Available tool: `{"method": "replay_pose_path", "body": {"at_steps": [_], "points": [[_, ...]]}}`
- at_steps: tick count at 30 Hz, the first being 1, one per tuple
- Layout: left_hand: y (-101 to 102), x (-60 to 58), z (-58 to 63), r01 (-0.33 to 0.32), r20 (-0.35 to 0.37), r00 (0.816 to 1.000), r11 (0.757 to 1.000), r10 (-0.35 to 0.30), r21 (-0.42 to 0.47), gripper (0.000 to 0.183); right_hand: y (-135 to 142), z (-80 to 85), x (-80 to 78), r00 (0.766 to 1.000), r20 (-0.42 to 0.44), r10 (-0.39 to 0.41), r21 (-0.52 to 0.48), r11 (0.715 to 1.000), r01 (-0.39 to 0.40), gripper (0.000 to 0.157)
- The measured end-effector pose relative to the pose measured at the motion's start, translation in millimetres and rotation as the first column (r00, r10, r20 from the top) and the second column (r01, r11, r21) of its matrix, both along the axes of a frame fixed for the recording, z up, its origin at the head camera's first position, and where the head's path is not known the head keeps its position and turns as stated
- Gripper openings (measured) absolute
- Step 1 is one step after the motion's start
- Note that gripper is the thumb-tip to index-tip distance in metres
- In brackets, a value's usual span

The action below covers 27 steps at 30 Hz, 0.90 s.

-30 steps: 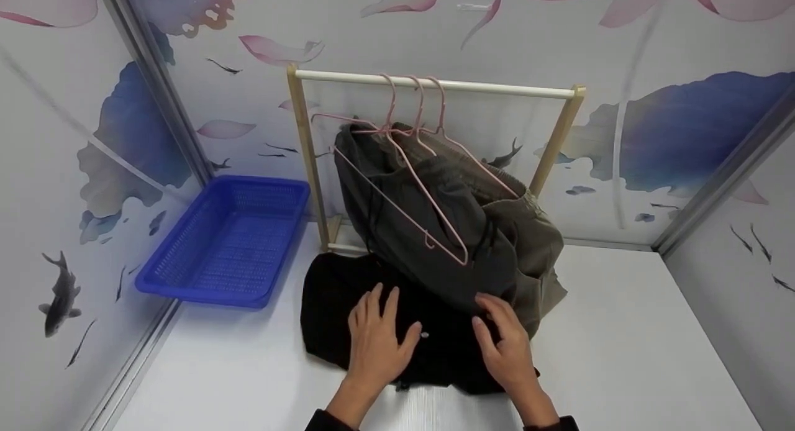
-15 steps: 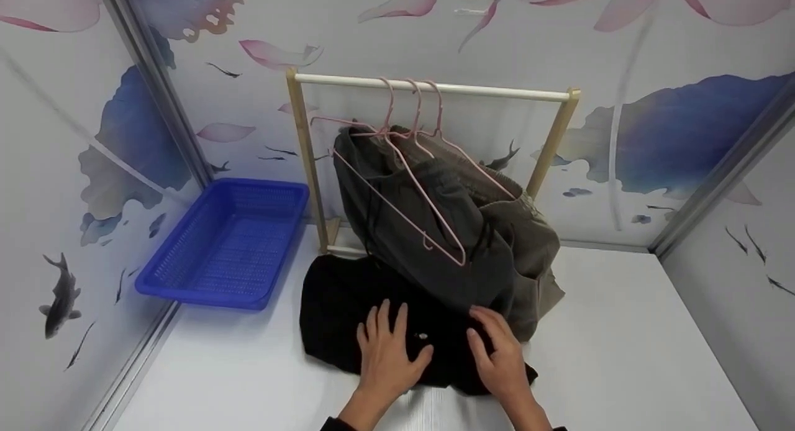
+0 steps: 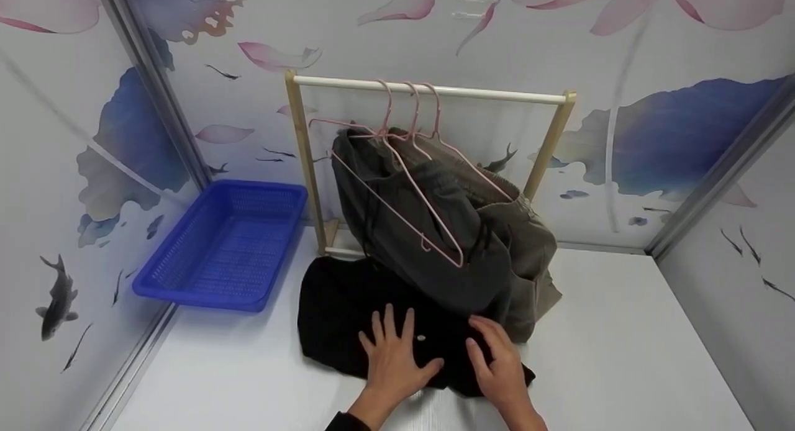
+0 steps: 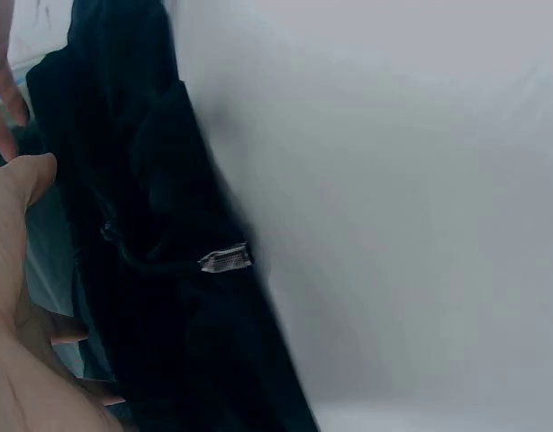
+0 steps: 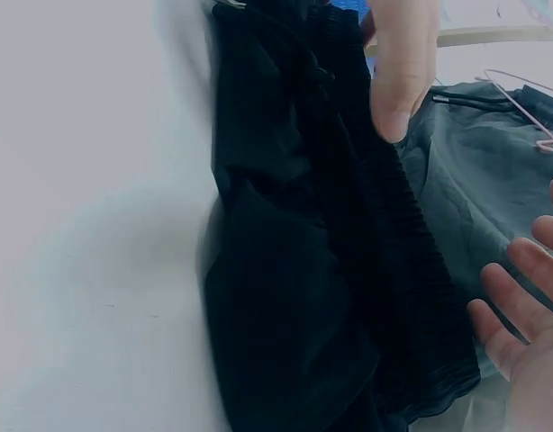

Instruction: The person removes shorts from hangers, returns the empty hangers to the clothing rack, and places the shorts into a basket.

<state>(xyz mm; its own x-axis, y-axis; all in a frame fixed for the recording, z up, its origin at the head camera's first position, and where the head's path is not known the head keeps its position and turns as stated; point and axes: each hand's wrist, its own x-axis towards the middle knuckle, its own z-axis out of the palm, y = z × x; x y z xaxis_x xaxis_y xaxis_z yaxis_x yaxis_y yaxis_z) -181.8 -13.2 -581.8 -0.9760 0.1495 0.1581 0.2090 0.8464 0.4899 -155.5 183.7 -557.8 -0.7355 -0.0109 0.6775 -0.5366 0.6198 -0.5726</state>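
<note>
A black garment [image 3: 338, 313] with a ribbed elastic waistband [image 5: 403, 243] and a drawstring lies on the white table. Its cord ends in a metal tip [image 4: 226, 259]. My left hand [image 3: 394, 362] is over the garment's middle, fingers spread and thumb out to the right. My right hand [image 3: 500, 362] is by its right part, fingers loosely bent and apart from the thumb, nothing between them. A small shiny spot [image 3: 421, 338] shows between the hands. Behind hang dark grey trousers [image 3: 428, 232] and a brownish garment [image 3: 537, 244].
Several pink hangers [image 3: 435, 215] hang from the white rail [image 3: 497, 94] of a wood-sided rack; one hanger lies across the grey trousers. A blue plastic basket [image 3: 264, 303] stands left of the rack. Patterned panels enclose the table [image 3: 621, 356] at the back and sides.
My left hand has moved right and nearer to me, and its fingers have spread wider. My right hand has shifted slightly nearer. The garments and rack have not moved.
</note>
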Motion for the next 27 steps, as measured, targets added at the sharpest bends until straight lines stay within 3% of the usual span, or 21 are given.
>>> {"method": "replay_pose_path", "body": {"at_steps": [17,27], "points": [[7,-16.7,-1.2,0.062,0.092,0.994,0.992,-0.052,-0.109,0.118,3,-3.7,3.0,0.999,0.02,-0.027,0.033,0.999,0.027,0.036],[8,-29.7,-4.6,0.069,0.142,0.989,0.974,-0.038,-0.215,0.126,-4,-5.3,4.3,1.0,-0.006,-0.006,0.083,0.997,0.007,0.038]]}}
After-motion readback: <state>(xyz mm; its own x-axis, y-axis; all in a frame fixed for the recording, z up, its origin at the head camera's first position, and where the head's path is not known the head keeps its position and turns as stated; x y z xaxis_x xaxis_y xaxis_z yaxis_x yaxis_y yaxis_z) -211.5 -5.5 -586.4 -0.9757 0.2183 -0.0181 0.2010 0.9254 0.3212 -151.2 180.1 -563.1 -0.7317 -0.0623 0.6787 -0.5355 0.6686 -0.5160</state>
